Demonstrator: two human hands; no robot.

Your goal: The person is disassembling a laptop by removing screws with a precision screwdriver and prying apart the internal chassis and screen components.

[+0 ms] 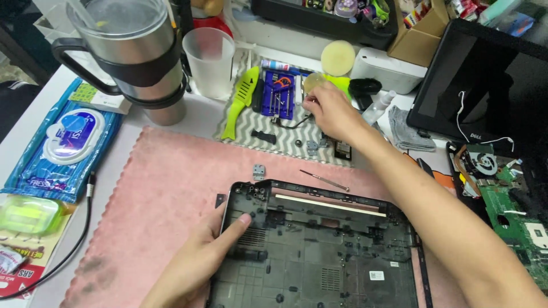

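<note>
Black plastic laptop base shell (319, 251) lies open side up on a pink cloth mat (154, 188) at the near edge of the surface, its bare ribbed inside facing the camera. The left hand (197, 262) rests on the shell's left rim with the fingers loosely curled and the thumb laid flat inside the top left corner; it presses on the shell rather than gripping it. The right hand (331, 111) reaches across to the far side, fingertips pinched together over a grey zigzag-patterned mat (251, 128), close to a small blue tool kit (279, 94); whether something tiny sits between the fingers cannot be told.

Just beyond the shell's far edge, on the pink cloth, lie a slim screwdriver (324, 180) and a small metal hinge piece (259, 171). A lime green pry tool (242, 100) lies along the left side of the zigzag mat, with a round yellow sponge (338, 57) behind it.

To the far left stand a steel tumbler with a black handle (137, 57) and a clear plastic cup (211, 60). A blue pack of wet wipes (65, 142) lies at the left edge. On the right are a green circuit board (516, 222) with a fan (485, 162), and a dark screen panel (485, 80) leaning behind them.
</note>
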